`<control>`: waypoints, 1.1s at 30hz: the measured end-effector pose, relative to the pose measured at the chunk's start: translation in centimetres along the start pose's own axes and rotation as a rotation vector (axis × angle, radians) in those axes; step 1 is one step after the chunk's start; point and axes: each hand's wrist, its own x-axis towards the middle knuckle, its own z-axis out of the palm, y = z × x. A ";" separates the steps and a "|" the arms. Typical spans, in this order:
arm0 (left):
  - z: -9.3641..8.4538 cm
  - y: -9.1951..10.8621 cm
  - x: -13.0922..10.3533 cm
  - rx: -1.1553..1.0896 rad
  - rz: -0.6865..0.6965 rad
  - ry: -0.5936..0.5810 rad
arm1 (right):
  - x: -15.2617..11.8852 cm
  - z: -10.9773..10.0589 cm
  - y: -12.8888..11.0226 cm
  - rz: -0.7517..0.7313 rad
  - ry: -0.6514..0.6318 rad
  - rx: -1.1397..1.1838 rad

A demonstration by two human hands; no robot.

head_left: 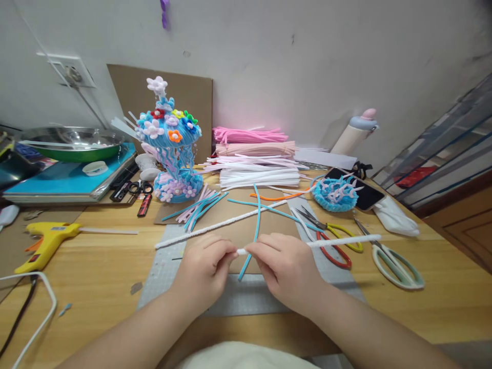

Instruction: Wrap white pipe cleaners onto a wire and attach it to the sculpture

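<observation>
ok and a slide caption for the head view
Left hand and right hand pinching a white fuzzy stem over brown cardboard, a flower-covered blue ornament standing behind

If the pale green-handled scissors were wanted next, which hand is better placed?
Probably the right hand: the scissors lie on its side, while the left hand would reach across. Both pinch a fuzzy white stem, so the left could keep hold.
</observation>
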 end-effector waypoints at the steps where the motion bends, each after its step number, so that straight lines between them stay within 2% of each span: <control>1: 0.0 0.0 0.0 0.003 -0.007 -0.003 | 0.0 0.1 0.0 0.000 -0.002 -0.006; 7: 0.1 0.2 0.0 0.023 -0.022 -0.045 | 0.2 0.1 0.2 0.037 -0.057 0.082; 12: 0.2 0.0 0.1 0.074 -0.015 -0.033 | 0.3 -0.4 0.6 0.085 -0.067 0.190; 20: -0.7 -0.8 0.3 0.205 0.035 0.042 | 1.1 -1.3 1.6 0.047 -0.031 -0.016; 24: -0.8 -0.5 0.3 0.229 0.051 0.037 | 1.0 -0.6 1.4 -0.011 -0.030 0.012; 27: -0.4 0.0 0.0 0.230 0.053 -0.017 | 0.8 0.3 1.0 -0.062 -0.032 0.029; 33: -0.3 0.6 -0.3 0.190 0.032 -0.051 | 0.5 0.5 0.5 0.000 -0.055 0.127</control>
